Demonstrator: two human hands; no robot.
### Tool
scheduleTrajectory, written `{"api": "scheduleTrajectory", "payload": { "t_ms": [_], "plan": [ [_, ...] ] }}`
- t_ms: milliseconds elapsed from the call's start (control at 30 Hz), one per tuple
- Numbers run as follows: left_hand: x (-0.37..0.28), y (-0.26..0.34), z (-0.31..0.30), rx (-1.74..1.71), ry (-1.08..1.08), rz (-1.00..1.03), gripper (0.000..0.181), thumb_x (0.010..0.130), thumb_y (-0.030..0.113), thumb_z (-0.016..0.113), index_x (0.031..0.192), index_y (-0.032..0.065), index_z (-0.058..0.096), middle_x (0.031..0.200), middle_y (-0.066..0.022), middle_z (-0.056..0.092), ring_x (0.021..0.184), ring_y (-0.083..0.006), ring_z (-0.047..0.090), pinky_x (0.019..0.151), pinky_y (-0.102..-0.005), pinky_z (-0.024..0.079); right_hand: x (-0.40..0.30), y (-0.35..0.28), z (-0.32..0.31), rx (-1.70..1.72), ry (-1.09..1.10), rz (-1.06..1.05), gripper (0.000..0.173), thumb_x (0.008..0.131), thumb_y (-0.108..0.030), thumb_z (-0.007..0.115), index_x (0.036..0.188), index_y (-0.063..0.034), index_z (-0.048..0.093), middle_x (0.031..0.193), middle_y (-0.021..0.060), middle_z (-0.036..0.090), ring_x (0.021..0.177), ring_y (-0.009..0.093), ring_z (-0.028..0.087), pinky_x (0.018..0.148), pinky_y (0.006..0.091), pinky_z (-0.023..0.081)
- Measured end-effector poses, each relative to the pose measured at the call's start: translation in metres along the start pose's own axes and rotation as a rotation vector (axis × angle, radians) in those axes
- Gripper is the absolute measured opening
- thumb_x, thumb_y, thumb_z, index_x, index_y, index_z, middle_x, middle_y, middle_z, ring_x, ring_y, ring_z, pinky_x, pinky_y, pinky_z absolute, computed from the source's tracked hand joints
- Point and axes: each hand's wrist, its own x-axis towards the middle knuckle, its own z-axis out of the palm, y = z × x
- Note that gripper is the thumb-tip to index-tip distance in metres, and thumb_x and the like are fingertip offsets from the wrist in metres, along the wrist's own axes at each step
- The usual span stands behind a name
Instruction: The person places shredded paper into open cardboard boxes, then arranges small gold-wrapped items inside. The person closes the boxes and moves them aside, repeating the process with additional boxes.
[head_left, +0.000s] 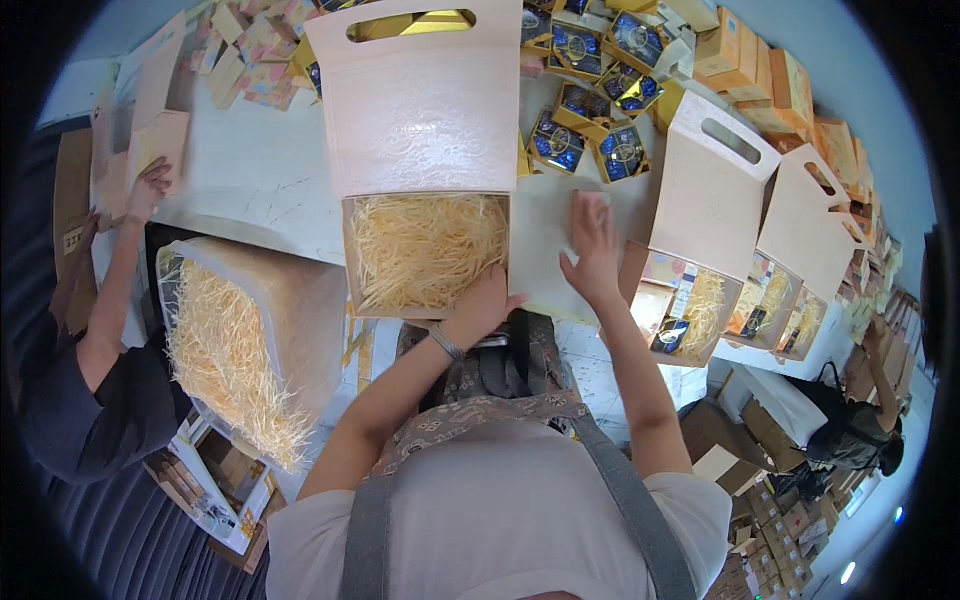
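Note:
An open pale pink gift box (351, 259) stands before me, filled with straw-coloured shredded filler (427, 247); its embossed lid (424, 112), with a cut-out handle, is raised behind it. My left hand (484, 304) is at the box's front right corner, its fingers partly hidden at the filler, so its grip is unclear. My right hand (596, 240) is over the table to the right of the box. At its fingertips is a small pinkish thing (591, 199), blurred; whether the hand holds it I cannot tell. Beyond lie gold-edged boxes with blue contents (559, 141).
Several open gift boxes (690, 300) with filler and small packs stand at the right. A big plastic-lined container of filler (225, 337) is at the left front. Patterned small boxes (262, 60) lie at the back left. One person (112, 390) works at the left, another (855, 427) at the right.

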Motion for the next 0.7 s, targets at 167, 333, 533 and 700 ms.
{"api": "scheduleTrajectory", "payload": {
  "t_ms": [167,333,533,700],
  "plan": [
    [-0.028,-0.036,-0.074,0.637,0.414,0.218,0.084,0.078,0.045,0.067,0.134,-0.0056,0.032,0.136,-0.0314,0.033,0.13,-0.0432,0.029,0.105,-0.052,0.027,0.006,-0.02,0.026,0.007,0.221,0.607,0.077,0.074,-0.018,0.072,0.138,-0.0005,0.031,0.136,0.0256,0.036,0.118,0.042,0.042,0.095,0.0512,0.037],
    [0.002,-0.111,-0.09,0.796,0.19,-0.14,0.092,0.074,0.059,0.063,0.143,0.0064,0.031,0.148,-0.0269,0.018,0.138,-0.0462,0.008,0.109,-0.0598,0.004,0.022,-0.109,-0.003,0.434,0.455,0.052,0.067,0.063,-0.001,0.071,0.124,-0.0019,0.044,0.119,0.0202,0.049,0.113,0.036,0.047,0.095,0.0412,0.04],
    [-0.012,-0.149,-0.08,1.12,0.459,0.103,0.078,0.072,0.048,0.064,0.134,0.0049,0.042,0.141,-0.0191,0.037,0.137,-0.0377,0.02,0.111,-0.058,0.009,0.115,-0.204,0.05,0.392,0.136,-0.667,0.043,0.068,-0.001,0.063,0.11,-0.0084,0.059,0.12,0.0139,0.056,0.11,0.035,0.052,0.092,0.0409,0.043],
    [-0.092,-0.133,-0.126,0.435,0.773,0.283,0.048,0.081,0.028,0.063,0.118,-0.0013,0.055,0.123,-0.0213,0.051,0.113,-0.0391,0.047,0.097,-0.0476,0.036,0.137,-0.212,0.074,0.671,-0.405,-0.358,0.027,0.09,-0.026,0.054,0.107,-0.0088,0.064,0.113,0.0102,0.062,0.107,0.026,0.057,0.094,0.0377,0.043]
  ]
}}
